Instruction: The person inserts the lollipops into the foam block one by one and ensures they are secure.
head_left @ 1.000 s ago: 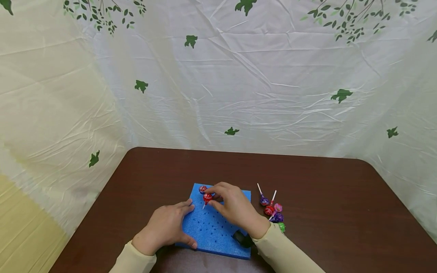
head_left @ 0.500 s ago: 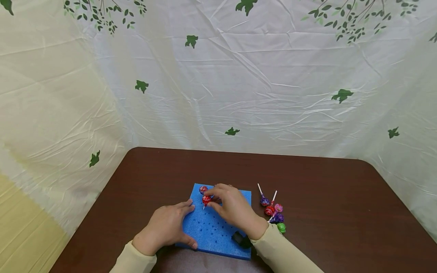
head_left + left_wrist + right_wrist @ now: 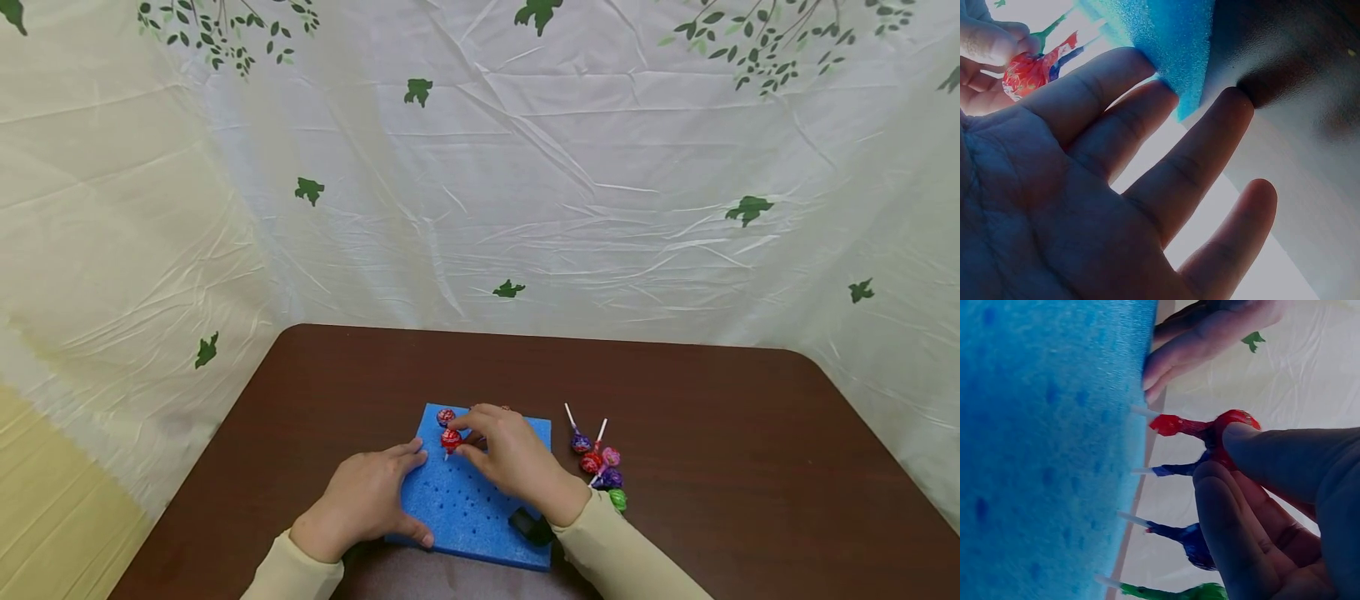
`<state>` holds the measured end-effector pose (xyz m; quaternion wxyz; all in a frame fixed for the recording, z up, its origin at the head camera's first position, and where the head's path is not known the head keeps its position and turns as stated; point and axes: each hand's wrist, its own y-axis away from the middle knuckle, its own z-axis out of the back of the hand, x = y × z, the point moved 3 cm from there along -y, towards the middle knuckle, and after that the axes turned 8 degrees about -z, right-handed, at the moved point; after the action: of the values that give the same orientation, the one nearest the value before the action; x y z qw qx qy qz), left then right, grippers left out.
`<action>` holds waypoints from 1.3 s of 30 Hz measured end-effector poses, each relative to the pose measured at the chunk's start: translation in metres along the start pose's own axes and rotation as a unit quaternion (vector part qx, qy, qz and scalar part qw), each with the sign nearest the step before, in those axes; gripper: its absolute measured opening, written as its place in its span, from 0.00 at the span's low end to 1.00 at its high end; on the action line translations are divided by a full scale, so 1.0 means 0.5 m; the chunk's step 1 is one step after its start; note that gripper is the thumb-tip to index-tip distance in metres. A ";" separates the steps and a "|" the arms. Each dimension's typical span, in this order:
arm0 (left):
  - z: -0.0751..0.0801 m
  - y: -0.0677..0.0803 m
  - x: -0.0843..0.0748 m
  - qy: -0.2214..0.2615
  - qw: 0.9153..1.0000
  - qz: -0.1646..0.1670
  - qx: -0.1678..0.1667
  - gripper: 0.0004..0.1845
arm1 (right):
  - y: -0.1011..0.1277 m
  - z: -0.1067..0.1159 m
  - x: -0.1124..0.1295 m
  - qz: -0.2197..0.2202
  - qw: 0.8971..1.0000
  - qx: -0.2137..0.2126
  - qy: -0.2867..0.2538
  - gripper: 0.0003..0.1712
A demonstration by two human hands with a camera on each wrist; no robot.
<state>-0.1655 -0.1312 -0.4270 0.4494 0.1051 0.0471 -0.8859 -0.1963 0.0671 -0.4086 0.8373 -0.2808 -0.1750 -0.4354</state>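
A blue foam board (image 3: 465, 512) dotted with small holes lies on the table. My right hand (image 3: 517, 462) pinches a red-wrapped lollipop (image 3: 451, 438) by its head between thumb and fingers. In the right wrist view its white stick (image 3: 1144, 411) points at the foam; whether the tip is inside a hole I cannot tell. Beside it, sticks of a dark blue lollipop (image 3: 1197, 547) and a green lollipop (image 3: 1210, 592) stand at the board. My left hand (image 3: 363, 500) rests along the board's left edge, fingers straight and spread (image 3: 1141, 119) in the left wrist view.
Right of the board lies a loose pile of lollipops, among them a purple one (image 3: 581, 442), a pink one (image 3: 611, 457) and a green one (image 3: 618, 499). The brown table (image 3: 712, 417) extends back to a white leaf-printed curtain (image 3: 600, 208).
The red lollipop has shifted slightly left and toward me, with less of its stick showing. My left hand keeps its place on the board's edge.
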 end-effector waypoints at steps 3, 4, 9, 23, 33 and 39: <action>0.000 0.000 0.000 -0.001 1.000 0.001 -0.001 0.58 | 0.003 0.008 0.004 -0.004 1.000 0.002 -0.004 0.19; 0.000 0.001 0.000 -0.003 1.000 0.000 -0.002 0.58 | 0.004 0.013 0.005 -0.006 1.000 0.001 -0.005 0.19; 0.000 0.000 -0.001 0.000 1.000 0.003 -0.001 0.58 | 0.014 0.041 0.002 -0.027 1.000 0.002 -0.005 0.20; -0.006 -0.001 0.002 0.000 1.000 0.006 -0.002 0.58 | 0.080 0.154 -0.134 -0.111 0.993 -0.030 0.021 0.21; -0.004 0.002 0.002 0.006 1.000 0.013 -0.001 0.58 | 0.113 0.173 -0.206 -0.159 0.987 -0.005 0.034 0.20; -0.005 0.002 0.000 0.016 1.000 0.011 0.000 0.58 | 0.116 0.170 -0.218 -0.182 0.983 0.020 0.028 0.20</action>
<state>-0.1646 -0.1312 -0.4295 0.4581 0.1196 0.0525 -0.8792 -0.2132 0.2157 -0.4191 0.7543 -0.2146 -0.2081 -0.5845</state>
